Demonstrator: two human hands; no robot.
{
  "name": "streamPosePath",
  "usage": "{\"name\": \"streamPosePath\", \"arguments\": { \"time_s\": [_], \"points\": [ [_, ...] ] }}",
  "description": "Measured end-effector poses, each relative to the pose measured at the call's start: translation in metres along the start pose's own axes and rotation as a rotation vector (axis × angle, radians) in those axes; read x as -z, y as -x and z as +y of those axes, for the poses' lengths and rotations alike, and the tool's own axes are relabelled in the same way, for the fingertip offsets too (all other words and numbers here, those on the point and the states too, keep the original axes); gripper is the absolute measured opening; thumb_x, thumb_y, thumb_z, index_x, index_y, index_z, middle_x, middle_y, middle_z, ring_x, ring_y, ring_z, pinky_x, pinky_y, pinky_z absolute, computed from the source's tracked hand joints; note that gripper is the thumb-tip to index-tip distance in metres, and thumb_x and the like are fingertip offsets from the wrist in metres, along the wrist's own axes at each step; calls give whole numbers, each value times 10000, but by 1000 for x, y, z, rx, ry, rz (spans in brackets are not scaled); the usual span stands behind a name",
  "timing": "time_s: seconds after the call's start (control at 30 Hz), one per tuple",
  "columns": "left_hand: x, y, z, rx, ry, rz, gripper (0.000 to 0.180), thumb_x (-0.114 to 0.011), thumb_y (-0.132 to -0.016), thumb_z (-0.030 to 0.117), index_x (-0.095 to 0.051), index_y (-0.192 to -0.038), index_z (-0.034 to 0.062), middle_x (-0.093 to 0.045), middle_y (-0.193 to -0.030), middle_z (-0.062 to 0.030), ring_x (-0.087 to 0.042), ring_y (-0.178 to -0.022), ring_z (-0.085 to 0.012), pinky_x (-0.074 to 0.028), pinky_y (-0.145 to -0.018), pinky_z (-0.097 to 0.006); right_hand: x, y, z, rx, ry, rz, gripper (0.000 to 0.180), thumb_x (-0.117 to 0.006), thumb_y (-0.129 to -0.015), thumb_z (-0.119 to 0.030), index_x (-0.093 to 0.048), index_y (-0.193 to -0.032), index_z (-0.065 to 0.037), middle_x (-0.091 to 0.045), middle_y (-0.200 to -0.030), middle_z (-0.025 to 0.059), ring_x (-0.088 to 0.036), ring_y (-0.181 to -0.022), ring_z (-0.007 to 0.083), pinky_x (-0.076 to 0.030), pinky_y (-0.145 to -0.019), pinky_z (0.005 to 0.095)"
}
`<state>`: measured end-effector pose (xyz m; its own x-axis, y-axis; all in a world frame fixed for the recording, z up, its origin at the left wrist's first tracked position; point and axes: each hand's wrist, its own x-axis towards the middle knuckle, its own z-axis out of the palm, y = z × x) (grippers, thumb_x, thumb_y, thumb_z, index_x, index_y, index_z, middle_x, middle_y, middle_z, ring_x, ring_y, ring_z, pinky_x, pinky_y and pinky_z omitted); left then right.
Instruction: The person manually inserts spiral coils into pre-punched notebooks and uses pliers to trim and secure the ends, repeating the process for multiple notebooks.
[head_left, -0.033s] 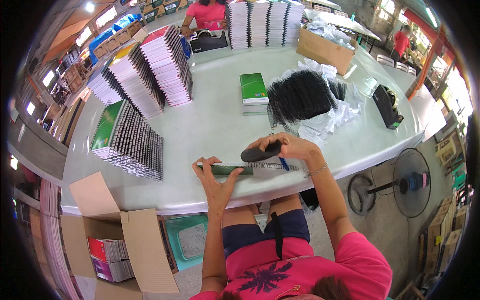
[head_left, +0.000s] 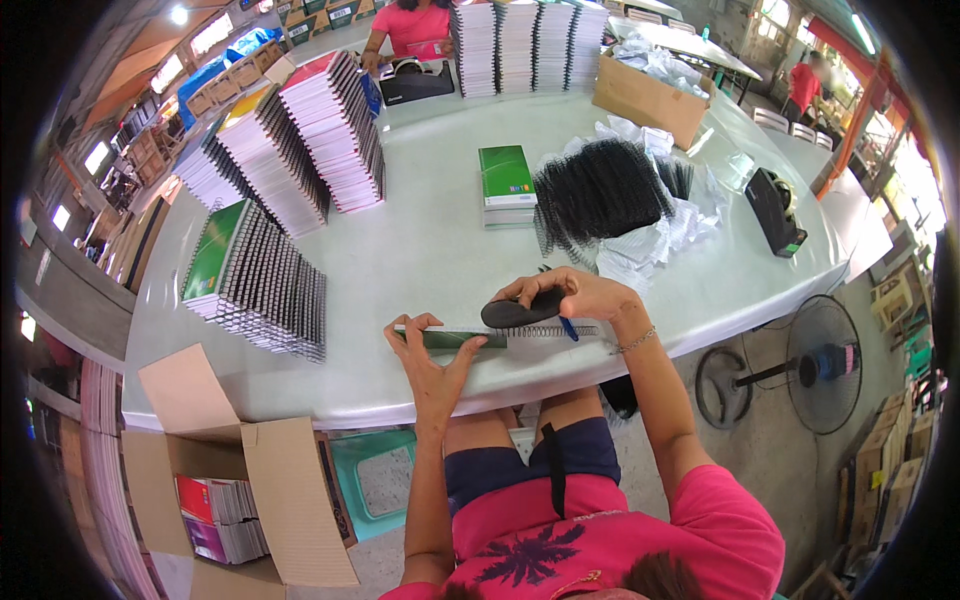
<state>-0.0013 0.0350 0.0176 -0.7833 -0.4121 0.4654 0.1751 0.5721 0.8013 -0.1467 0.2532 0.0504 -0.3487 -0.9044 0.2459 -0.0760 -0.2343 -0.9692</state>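
My left hand [head_left: 432, 362] grips a green-covered notebook [head_left: 455, 340] at the table's near edge, thumb on one side and fingers on the other. The notebook stands with an edge facing up. A dark wire coil [head_left: 570, 331] runs along that edge and sticks out past its right end. My right hand [head_left: 585, 297] is closed around a flat, black oval pad [head_left: 520, 309], which lies over the coil where it meets the notebook. A slim blue-and-black tool [head_left: 570, 329], its kind unclear, pokes out below the same hand.
Loose black coils [head_left: 605, 190] lie on crumpled paper beside a short stack of green books [head_left: 508, 185]. Coil-bound notebook stacks [head_left: 255, 280] stand left. A tape dispenser [head_left: 775, 215] is at right. An open carton [head_left: 300, 500] and a fan [head_left: 823, 365] flank the table. Another person [head_left: 415, 30] sits opposite.
The black pad in my right hand has tilted slightly and come down a little over the coil. My left hand keeps its place on the notebook.
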Motion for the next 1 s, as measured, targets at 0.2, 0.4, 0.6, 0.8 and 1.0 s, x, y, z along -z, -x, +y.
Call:
{"name": "streamPosePath", "arguments": {
  "time_s": [0.2,0.4,0.6,0.8,1.0],
  "points": [
    [1,1,-5,-27,-7,1,585,-900,-666,247,-498,-1048,61,-362,-1142,-173,-394,-1133,-355,-359,-968,-474,-20,-4,-9,-289,192,227,371,-769,-845,-337,-714,-1053,-35,-664,-1147,93,-598,-1019,158,-469,-892,291],
    [7,0,-2,-4,-4,-8,584,-899,-647,174,-486,-1046,67,-396,-1118,-142,-392,-1176,-351,-332,-1011,-443,-37,-14,-26,-483,506,168,408,-729,-869,-399,-708,-1045,-32,-674,-1109,97,-612,-1026,182,-489,-887,314],
    [4,2,-1,-4,66,-60,587,-901,-639,160,-482,-1041,82,-385,-1137,-140,-385,-1198,-346,-329,-1025,-445,-32,5,-6,-351,238,89,489,-683,-916,-395,-627,-1199,-1,-568,-1313,143,-584,-1042,176,-456,-953,307],
    [5,4,-5,-36,133,-80,595,-902,-622,150,-486,-1043,88,-382,-1145,-135,-384,-1200,-344,-326,-1040,-441,-27,10,6,-348,-18,11,570,-684,-903,-454,-592,-1218,13,-508,-1379,173,-562,-1155,200,-443,-1002,314],
    [3,6,-1,-40,101,-104,602,-907,-613,163,-490,-1038,72,-394,-1121,-132,-395,-1173,-334,-343,-1014,-437,-25,18,4,-70,-305,94,516,-709,-891,-428,-629,-1110,31,-559,-1300,158,-584,-1107,189,-490,-959,326]
  ]
}}
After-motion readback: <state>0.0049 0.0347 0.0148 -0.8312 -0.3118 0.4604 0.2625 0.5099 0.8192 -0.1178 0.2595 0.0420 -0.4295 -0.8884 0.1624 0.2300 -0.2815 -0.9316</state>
